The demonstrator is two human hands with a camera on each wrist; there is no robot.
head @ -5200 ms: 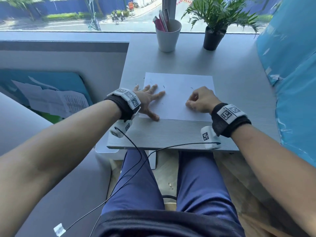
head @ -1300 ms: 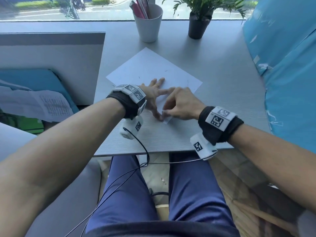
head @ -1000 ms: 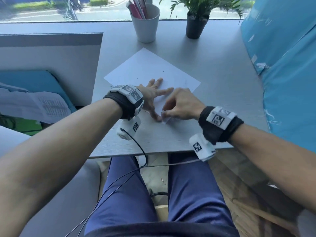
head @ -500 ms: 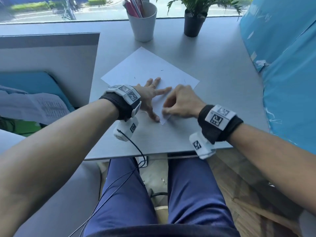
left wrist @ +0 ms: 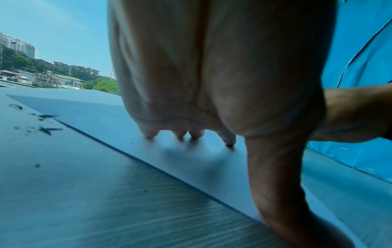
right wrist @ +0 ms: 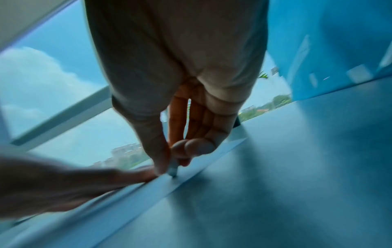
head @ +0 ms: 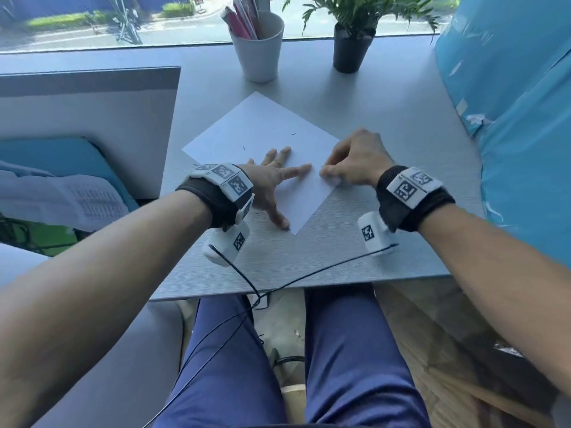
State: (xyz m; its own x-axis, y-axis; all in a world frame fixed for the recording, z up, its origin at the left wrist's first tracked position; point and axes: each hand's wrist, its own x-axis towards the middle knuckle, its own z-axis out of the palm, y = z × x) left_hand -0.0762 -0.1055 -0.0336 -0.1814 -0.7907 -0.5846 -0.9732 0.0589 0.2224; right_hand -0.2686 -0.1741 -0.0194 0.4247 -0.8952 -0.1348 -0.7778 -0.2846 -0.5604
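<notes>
White paper sheet (head: 262, 134) lies cornerwise on the grey table (head: 386, 242), one corner toward its near edge. Left hand (head: 272, 183) presses it flat, fingers spread. Right hand (head: 352, 162) pinches a small blurred tool (right wrist: 173, 169), tip on the sheet. Pen cup (head: 262, 54) and potted plant (head: 350, 50) stand at the far edge.

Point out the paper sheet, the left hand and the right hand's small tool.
paper sheet (head: 256, 128), head view, bare far half.
left hand (head: 267, 183), head view, back of the hand.
small tool (right wrist: 173, 170), right wrist view, grey shaft above its tip.
</notes>
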